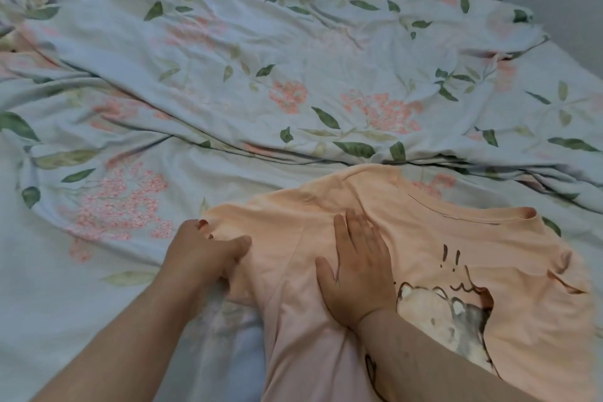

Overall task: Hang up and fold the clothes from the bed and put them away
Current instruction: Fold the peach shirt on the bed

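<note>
- Peach T-shirt (440, 254) lies spread on the near right part of the bed, under both hands, with its cartoon animal print (450, 320) facing up.
- Right hand (359, 274) rests flat on the middle of the shirt, fingers straight and close together, pinning the cloth and holding nothing.
- Left hand (202, 251) grips the shirt's left edge; the thumb lies on top and the fingers curl round a bunch of fabric.
- Between the two hands a lengthwise crease runs down the cloth, so I judge that the left side is about to be folded in over the pinned middle.
- Wrinkles and a turned-up flap show on the far right side of the shirt, which looks unfolded.
- Around the garment lies a rumpled floral duvet (261, 59) with green leaves and pink blossoms, covering most of the bed beyond the hands.
- A paler floral sheet (65, 320) shows at the near left, beside the left forearm.
- As for progress, this one shirt looks to be at the start of its fold, and it has yet to be put away.
- No other loose clothes and no hangers are in view, so how much else remains cannot be told.
</note>
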`<state>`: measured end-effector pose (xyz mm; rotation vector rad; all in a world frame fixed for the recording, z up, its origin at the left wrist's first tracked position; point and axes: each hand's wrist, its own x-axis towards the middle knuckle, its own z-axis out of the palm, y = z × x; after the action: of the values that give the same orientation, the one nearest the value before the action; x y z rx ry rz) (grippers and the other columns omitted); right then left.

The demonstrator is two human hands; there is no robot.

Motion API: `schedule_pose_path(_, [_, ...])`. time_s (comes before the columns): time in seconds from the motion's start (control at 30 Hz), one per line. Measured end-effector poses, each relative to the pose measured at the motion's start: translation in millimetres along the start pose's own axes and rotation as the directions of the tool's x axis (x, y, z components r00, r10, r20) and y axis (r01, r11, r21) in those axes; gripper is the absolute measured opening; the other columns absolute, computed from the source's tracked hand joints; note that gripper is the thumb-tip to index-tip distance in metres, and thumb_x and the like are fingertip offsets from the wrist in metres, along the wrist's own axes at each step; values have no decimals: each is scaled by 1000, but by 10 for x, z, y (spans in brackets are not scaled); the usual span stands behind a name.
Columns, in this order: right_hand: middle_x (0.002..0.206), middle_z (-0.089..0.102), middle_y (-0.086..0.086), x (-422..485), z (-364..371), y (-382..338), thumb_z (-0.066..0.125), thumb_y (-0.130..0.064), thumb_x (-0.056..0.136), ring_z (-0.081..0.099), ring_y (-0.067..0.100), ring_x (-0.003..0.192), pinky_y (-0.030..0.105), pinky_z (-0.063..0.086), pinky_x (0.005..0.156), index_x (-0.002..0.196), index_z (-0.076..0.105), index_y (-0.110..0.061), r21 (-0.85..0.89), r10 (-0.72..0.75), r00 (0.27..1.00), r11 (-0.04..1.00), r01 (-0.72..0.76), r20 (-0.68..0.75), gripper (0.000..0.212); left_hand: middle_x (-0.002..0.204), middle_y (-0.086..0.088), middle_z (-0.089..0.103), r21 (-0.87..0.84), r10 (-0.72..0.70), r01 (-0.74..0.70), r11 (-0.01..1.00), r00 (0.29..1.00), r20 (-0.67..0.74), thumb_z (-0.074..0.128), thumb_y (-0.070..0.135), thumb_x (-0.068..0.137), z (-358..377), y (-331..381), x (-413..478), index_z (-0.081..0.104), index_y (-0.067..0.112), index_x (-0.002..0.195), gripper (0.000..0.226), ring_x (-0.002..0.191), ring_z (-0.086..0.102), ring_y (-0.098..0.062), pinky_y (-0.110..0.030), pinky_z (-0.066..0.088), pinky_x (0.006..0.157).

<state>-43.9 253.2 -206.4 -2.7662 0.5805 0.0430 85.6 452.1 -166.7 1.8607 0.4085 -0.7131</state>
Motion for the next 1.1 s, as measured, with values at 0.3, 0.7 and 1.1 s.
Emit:
schedule_pose_path(0.3, [167, 13, 5, -13, 8, 31, 22, -60, 88, 10, 22, 154, 35, 0, 125, 158, 24, -18, 18, -5, 1000, 1000, 5, -22, 82, 87, -20, 68, -193, 54, -90, 977, 981, -184, 70, -3, 81, -216, 167, 16, 66, 6, 90, 14, 68, 66, -35, -48, 59, 53])
schedule_pose_path(0.7, [167, 2, -5, -649, -665, 274, 32, -56, 95, -6, 8, 152, 19, -10, 116, 157, 21, -28, 237, -187, 980, 957, 167, 65, 68, 63, -13, 51, 305, 22, -50, 951, 995, 95, 65, 2, 88, -138, 438, -208, 50, 9, 73, 23, 55, 50, -23, -26, 39, 47])
schedule_pose_path(1.1, [145, 42, 7, -1160, -1125, 1219, 41, -39, 100, 34, 24, 138, 42, 29, 117, 140, 45, -16, 310, 169, 982, 932, -185, 78, 46, 59, -19, 61, 78, -77, 61, 995, 971, 225, 48, -9, 86, 1524, 1056, -1217, 54, -6, 87, 6, 46, 57, -27, -32, 52, 47])
